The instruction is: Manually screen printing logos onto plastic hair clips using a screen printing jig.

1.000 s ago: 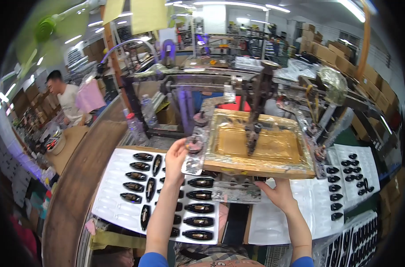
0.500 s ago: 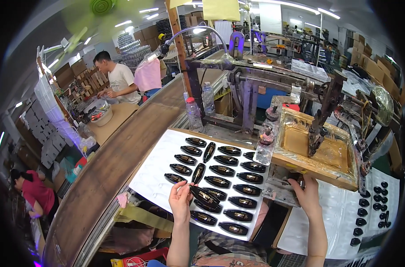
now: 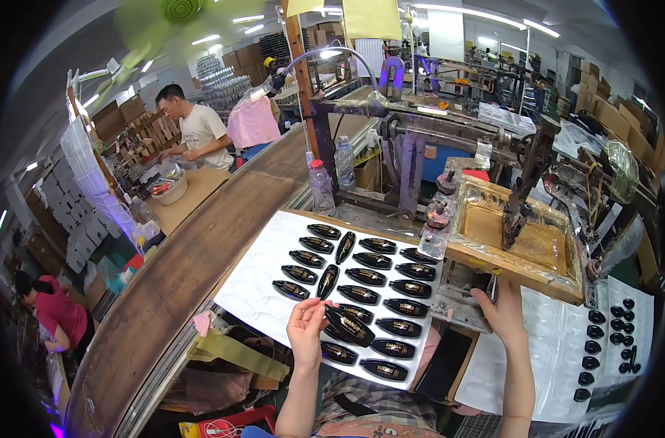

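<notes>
My left hand [image 3: 305, 328] pinches one end of a glossy black oval piece with gold lettering [image 3: 351, 326], held over the white sheet [image 3: 245, 285]. Similar black pieces lie in columns beneath it, two of them turned upright between the rows [image 3: 345, 248]. My right hand [image 3: 503, 314] reaches under the wooden screen frame [image 3: 519, 271] of the press, beside the metal bed [image 3: 456, 306]. Thumb and fingers are spread apart there, and I see nothing between them. The frame hides part of the fingertips.
A long brown conveyor belt [image 3: 194, 270] curves along my left. Small black parts [image 3: 594, 332] sit on another white sheet [image 3: 544, 365] at the right. Bottles [image 3: 321, 186] stand behind the work sheet. Two other people work at the left, one beside a tub [image 3: 170, 188].
The black piece in my left hand has shifted slightly right and tilted more steeply. My right hand stays under the frame, its fingers now reaching further up. The view has shifted slightly.
</notes>
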Demonstrator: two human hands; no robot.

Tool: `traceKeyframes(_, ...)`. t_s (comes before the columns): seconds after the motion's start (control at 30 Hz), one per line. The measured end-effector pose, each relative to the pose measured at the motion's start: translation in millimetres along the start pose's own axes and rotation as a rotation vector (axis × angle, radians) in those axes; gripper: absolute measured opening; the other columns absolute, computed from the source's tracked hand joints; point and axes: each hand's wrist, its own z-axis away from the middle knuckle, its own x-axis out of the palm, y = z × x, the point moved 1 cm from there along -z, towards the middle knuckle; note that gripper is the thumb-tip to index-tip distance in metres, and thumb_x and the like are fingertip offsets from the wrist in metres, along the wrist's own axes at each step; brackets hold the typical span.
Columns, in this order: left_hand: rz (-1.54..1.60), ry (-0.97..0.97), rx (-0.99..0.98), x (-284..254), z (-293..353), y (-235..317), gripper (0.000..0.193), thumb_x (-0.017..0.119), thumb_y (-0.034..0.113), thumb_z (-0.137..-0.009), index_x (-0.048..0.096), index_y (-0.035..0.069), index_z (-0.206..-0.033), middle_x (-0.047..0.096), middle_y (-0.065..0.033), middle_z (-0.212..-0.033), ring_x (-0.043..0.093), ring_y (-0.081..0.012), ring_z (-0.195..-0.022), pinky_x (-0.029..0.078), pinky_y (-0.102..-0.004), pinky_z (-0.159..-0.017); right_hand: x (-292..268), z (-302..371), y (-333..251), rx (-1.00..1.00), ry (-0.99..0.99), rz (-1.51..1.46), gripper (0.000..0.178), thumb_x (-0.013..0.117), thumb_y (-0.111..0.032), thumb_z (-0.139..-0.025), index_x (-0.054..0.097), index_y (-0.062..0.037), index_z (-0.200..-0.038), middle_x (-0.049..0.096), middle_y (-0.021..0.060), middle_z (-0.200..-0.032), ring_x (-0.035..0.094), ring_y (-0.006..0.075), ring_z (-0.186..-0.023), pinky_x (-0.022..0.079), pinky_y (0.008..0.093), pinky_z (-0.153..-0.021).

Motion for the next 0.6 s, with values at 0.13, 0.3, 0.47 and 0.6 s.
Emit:
traceKeyframes(0.13, -0.012, -0.009, 0.025, -4, 6, 4, 0.014, 0.05, 0.004, -0.086, 0.049, 0.001, -0.1, 0.062, -0.0099, -0.093, 0.061, -0.0131, -0.083, 0.046, -0.0164, -0.063, 6, -4, -3, -0.063, -0.051, 0.055, 0.057, 0.061, -0.031, -0.076, 0.041, 0.0035, -0.117, 0.045, 0.0261, -0.114, 0.039, 0.0413, -0.108, 0.032, 0.042, -0.092)
traceKeyframes(0.3, 0.005, 0.014, 0.019, -7, 11, 8, 0.014, 0.049, 0.003, -0.086, 0.049, 0.001, -0.1, 0.062, -0.0098, -0.093, 0.061, -0.0129, -0.083, 0.046, -0.0166, -0.065, 3, 4, -3, -0.122, 0.055, 0.137, 0.056, 0.062, -0.036, -0.074, 0.047, 0.0039, -0.11, 0.05, 0.0262, -0.105, 0.046, 0.041, -0.097, 0.037, 0.0429, -0.083)
traceKeyframes(0.47, 0.037, -0.03, 0.023, 1, 19, 16, 0.015, 0.048, 0.002, -0.086, 0.048, 0.0, -0.101, 0.061, -0.0121, -0.094, 0.061, -0.0156, -0.085, 0.047, -0.0169, -0.065, 9, 40, -1, -0.095, 0.275, 0.088, 0.057, 0.06, -0.025, -0.075, 0.04, 0.0043, -0.12, 0.04, 0.024, -0.124, 0.034, 0.0384, -0.118, 0.025, 0.041, -0.1)
traceKeyframes(0.6, 0.117, -0.094, 0.025, 18, 27, 24, 0.016, 0.048, 0.001, -0.086, 0.047, 0.0, -0.101, 0.061, -0.0138, -0.095, 0.061, -0.0181, -0.087, 0.046, -0.0165, -0.064, 2, 80, -38, -0.202, 0.232, -0.289, 0.055, 0.062, -0.015, -0.071, 0.043, 0.0029, -0.119, 0.041, 0.0228, -0.124, 0.039, 0.0359, -0.117, 0.028, 0.0409, -0.099)
